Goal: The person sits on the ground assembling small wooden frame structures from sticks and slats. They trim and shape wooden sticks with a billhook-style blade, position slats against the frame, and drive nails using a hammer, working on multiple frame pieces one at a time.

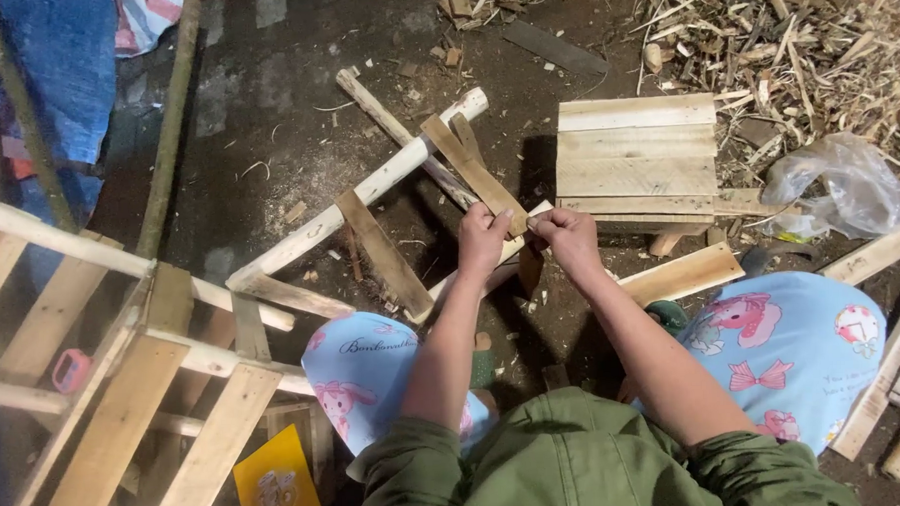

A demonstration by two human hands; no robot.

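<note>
Nearest the camera are green sleeves and knees in light blue cartoon-print trousers (792, 346), with a slatted wooden frame (126, 394) lying close at the left. Just beyond the knees, the left hand (483, 240) has its fingers clamped on the lower end of a flat wooden slat (472, 172), and the right hand (569, 239), just beside it, has its fingers closed on a pale round stick (368, 191) that the slat crosses. Farther off on the dirt floor (266, 110) stand a small plank stool (636, 162), a clear plastic bag (847, 184) and a heap of wood scraps (812, 41).
</note>
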